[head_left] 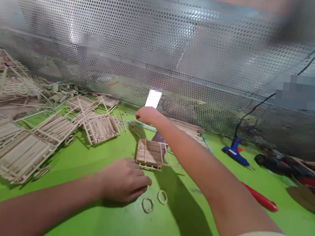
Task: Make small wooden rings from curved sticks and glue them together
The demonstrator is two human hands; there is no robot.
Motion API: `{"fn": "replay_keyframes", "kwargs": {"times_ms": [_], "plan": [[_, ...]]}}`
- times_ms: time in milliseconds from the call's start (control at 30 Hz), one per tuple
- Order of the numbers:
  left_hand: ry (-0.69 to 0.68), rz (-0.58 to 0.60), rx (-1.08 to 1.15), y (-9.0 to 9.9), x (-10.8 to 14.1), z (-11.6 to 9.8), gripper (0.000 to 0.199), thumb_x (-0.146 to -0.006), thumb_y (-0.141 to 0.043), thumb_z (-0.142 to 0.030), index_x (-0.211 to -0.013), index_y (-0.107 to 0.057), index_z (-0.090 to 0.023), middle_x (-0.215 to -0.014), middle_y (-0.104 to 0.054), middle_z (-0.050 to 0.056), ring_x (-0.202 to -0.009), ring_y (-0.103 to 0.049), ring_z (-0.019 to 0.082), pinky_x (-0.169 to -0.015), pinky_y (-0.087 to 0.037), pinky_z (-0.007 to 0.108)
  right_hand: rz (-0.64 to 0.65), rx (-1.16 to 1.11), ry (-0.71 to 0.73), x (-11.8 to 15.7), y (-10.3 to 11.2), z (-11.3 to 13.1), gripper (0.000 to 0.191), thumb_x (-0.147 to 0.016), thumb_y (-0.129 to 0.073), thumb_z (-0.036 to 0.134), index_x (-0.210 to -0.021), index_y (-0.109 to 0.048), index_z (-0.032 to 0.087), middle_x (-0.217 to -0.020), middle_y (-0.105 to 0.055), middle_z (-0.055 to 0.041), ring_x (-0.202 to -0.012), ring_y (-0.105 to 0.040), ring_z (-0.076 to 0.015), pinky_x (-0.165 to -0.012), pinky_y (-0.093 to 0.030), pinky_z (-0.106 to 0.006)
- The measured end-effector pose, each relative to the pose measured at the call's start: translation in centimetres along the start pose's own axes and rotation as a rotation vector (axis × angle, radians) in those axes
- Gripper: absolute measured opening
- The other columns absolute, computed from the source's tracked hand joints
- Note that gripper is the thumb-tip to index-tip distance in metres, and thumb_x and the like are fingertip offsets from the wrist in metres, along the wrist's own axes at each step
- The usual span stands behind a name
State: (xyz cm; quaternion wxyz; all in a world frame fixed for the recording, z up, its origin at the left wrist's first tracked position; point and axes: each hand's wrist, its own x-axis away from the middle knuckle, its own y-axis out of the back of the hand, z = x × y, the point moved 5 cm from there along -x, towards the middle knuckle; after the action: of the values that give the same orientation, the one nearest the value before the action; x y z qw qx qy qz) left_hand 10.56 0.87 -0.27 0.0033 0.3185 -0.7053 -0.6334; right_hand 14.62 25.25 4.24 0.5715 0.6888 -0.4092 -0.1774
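My left hand (127, 181) rests on the green table, knuckles up, with its fingers curled and pressed together; what may be under them is hidden. Just right of its fingertips lie two small octagonal stick rings, a nearer ring (148, 205) and a farther ring (162, 197). A small wooden stick cart body (150, 153) stands right behind that hand. Stretched out across the table, my right hand (148, 115) is closed, its fingers bent downward over the stick bits. Behind it is a bright white sheet or screen (153, 99); I cannot tell whether they touch.
Stick-built carts (25, 152) crowd the left side. Loose sticks (187, 128) lie behind my right forearm. At right are a blue glue gun (236, 151) with a black cable and a red-handled tool (263, 198). A perforated metal panel (127, 35) bounds the back.
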Motion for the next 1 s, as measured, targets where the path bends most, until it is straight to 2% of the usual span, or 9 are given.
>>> {"fn": "replay_keyframes", "kwargs": {"times_ms": [100, 233, 400, 533, 800, 1000], "plan": [[-0.013, 0.006, -0.008, -0.2, 0.0, -0.1, 0.021, -0.099, -0.05, -0.019, -0.092, -0.07, -0.017, -0.067, -0.07, 0.0, -0.055, -0.059, 0.013, -0.062, -0.045, 0.03, 0.0, 0.0, 0.023, -2.0, -0.9, 0.3, 0.034, -0.101, -0.064, 0.036, -0.13, -0.062, 0.018, -0.13, -0.063, -0.0107, -0.11, -0.066, -0.0241, -0.093, -0.058, -0.045], [-0.01, -0.019, -0.024, -0.4, 0.3, -0.2, 0.018, -0.098, -0.052, -0.02, -0.093, -0.069, -0.019, -0.066, -0.068, 0.0, -0.056, -0.058, 0.014, -0.061, -0.042, 0.031, -0.032, -0.033, 0.056, -3.3, -1.4, 0.5, 0.034, -0.101, -0.064, 0.036, -0.13, -0.062, 0.018, -0.13, -0.063, -0.0106, -0.11, -0.066, -0.024, -0.093, -0.058, -0.045], [0.015, -0.021, -0.009, -0.2, 0.3, -0.4, 0.015, -0.098, -0.053, -0.02, -0.097, -0.068, -0.02, -0.064, -0.065, -0.002, -0.054, -0.053, 0.014, -0.059, -0.038, 0.032, -0.113, -0.107, 0.198, -3.5, -0.2, 2.2, 0.034, -0.101, -0.064, 0.037, -0.129, -0.062, 0.017, -0.13, -0.064, -0.0105, -0.11, -0.066, -0.024, -0.093, -0.058, -0.045], [0.017, -0.035, 0.004, 0.0, 0.2, -0.3, 0.016, -0.097, -0.051, -0.019, -0.096, -0.067, -0.02, -0.065, -0.064, -0.002, -0.055, -0.053, 0.015, -0.058, -0.036, 0.034, -0.124, -0.168, 0.317, -3.7, 0.2, 4.1, 0.034, -0.101, -0.064, 0.036, -0.13, -0.062, 0.018, -0.131, -0.063, -0.0107, -0.111, -0.066, -0.0242, -0.094, -0.058, -0.046], [0.004, -0.036, 0.0, 0.6, 0.1, 0.1, 0.019, -0.098, -0.047, -0.018, -0.096, -0.066, -0.019, -0.063, -0.062, 0.0, -0.055, -0.052, 0.016, -0.055, -0.033, 0.035, -0.112, -0.251, 0.381, -4.1, -0.2, 4.2, 0.034, -0.101, -0.064, 0.036, -0.13, -0.062, 0.018, -0.132, -0.063, -0.0107, -0.112, -0.065, -0.0245, -0.096, -0.057, -0.046], [0.01, -0.014, 0.001, 0.7, 0.0, 0.3, 0.019, -0.098, -0.048, -0.017, -0.096, -0.067, -0.019, -0.064, -0.062, -0.001, -0.055, -0.052, 0.016, -0.056, -0.034, 0.035, -0.093, -0.235, 0.388, -4.3, 0.1, 4.3, 0.03, -0.1, -0.065, 0.036, -0.122, -0.066, 0.016, -0.126, -0.066, -0.0096, -0.11, -0.066, -0.0239, -0.095, -0.057, -0.046]]}}
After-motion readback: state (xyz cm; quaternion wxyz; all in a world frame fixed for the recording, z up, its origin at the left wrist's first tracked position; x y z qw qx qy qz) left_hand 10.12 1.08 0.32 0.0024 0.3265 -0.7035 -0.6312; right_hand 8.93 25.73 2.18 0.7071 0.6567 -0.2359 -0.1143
